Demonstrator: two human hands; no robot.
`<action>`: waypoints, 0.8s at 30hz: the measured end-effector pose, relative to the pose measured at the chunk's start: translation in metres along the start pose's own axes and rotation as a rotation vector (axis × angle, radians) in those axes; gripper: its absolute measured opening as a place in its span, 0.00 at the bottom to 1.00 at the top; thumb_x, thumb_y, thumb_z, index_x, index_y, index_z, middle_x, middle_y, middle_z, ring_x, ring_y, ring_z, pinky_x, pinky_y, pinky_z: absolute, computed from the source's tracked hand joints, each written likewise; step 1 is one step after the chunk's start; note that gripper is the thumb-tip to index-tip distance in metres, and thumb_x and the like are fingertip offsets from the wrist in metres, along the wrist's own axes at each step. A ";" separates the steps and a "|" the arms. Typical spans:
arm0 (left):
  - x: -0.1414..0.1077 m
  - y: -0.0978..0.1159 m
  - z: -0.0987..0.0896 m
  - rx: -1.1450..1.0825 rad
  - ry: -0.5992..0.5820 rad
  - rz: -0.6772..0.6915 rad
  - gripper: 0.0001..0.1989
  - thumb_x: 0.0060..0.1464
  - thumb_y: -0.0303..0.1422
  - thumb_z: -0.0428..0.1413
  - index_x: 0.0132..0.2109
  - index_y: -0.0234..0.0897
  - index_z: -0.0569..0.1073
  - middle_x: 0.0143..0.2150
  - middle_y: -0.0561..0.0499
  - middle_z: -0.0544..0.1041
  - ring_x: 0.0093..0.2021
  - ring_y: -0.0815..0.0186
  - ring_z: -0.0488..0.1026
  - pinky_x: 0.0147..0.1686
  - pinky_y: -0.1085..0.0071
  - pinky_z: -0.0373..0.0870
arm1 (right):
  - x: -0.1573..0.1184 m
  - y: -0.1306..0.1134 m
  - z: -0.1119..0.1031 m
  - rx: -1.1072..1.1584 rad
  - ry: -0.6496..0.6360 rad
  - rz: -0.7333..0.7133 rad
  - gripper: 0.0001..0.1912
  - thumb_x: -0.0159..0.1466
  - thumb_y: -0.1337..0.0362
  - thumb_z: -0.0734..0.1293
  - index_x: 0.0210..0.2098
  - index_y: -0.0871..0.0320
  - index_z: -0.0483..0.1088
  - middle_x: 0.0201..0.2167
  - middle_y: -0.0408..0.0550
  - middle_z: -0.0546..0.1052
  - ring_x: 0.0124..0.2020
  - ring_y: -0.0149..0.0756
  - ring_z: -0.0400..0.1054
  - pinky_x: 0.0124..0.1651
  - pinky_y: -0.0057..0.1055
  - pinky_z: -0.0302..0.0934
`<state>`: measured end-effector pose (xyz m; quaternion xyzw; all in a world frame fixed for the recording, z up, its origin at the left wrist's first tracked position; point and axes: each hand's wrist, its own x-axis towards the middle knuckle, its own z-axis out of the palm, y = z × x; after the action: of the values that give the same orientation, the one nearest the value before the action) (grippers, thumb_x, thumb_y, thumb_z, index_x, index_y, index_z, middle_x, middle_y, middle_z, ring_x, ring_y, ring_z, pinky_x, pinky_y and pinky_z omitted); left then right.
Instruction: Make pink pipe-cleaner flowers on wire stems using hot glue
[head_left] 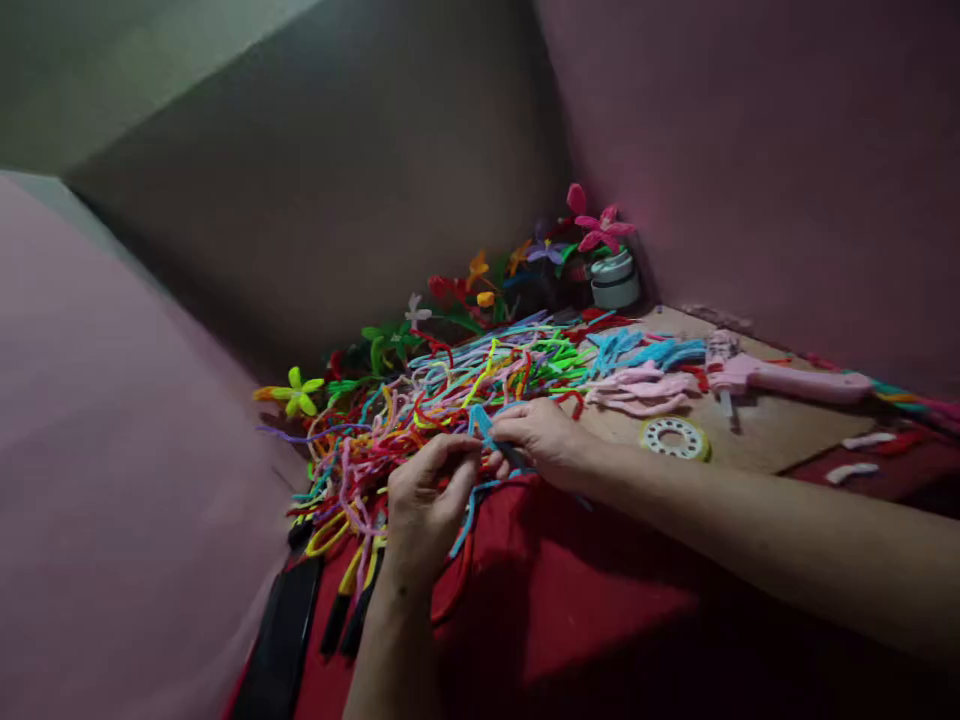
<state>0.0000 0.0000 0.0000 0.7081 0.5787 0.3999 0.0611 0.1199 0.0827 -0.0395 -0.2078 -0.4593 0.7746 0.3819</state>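
Both hands meet near the middle of the view around blue pipe cleaners [482, 424]. My left hand [433, 492] has its thumb and fingers pinched on the blue pieces from the left. From the right, my right hand [541, 437] grips the same blue pieces, its fingers curled together. A loose blue strand [466, 520] hangs below the fingers towards the red cloth. Close behind the hands lies a heap of many-coloured pipe cleaners [450, 390]. The exact shape between the fingertips is partly hidden.
A pink glue gun [795, 380] and a roll of tape [675, 439] lie on the board [772, 440] at right. Pipe-cleaner flowers [604, 230] stand along the back, one in a pale pot [615, 280]. A black phone-like object [279, 635] rests on the red cloth [570, 600].
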 end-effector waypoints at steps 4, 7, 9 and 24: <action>0.001 -0.004 0.004 0.133 0.003 0.069 0.04 0.51 0.27 0.52 0.33 0.35 0.72 0.27 0.54 0.75 0.26 0.72 0.70 0.28 0.78 0.66 | 0.001 -0.001 0.002 -0.017 0.011 -0.004 0.05 0.46 0.72 0.61 0.16 0.62 0.66 0.12 0.42 0.70 0.13 0.27 0.65 0.20 0.23 0.63; 0.000 -0.005 0.007 0.215 -0.006 0.115 0.05 0.51 0.26 0.51 0.32 0.35 0.72 0.27 0.53 0.74 0.25 0.72 0.70 0.28 0.77 0.65 | 0.000 0.000 0.002 -0.093 0.007 -0.046 0.06 0.47 0.71 0.61 0.17 0.62 0.68 0.13 0.41 0.70 0.15 0.27 0.65 0.23 0.25 0.65; 0.000 -0.005 0.009 0.284 0.006 0.131 0.05 0.51 0.26 0.50 0.32 0.35 0.71 0.26 0.53 0.74 0.25 0.71 0.70 0.28 0.77 0.65 | -0.001 0.002 0.001 -0.179 -0.007 -0.087 0.07 0.48 0.70 0.60 0.18 0.62 0.68 0.13 0.39 0.69 0.15 0.27 0.64 0.23 0.26 0.64; 0.001 -0.008 0.007 -0.288 0.189 -0.273 0.17 0.44 0.32 0.59 0.43 0.38 0.65 0.33 0.53 0.72 0.26 0.67 0.73 0.24 0.71 0.69 | -0.005 -0.003 0.002 -0.098 -0.053 -0.110 0.06 0.51 0.69 0.62 0.23 0.63 0.70 0.16 0.42 0.72 0.16 0.28 0.67 0.23 0.26 0.65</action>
<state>-0.0014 0.0063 -0.0083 0.5666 0.6093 0.5310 0.1606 0.1226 0.0786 -0.0364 -0.1802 -0.5174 0.7342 0.4010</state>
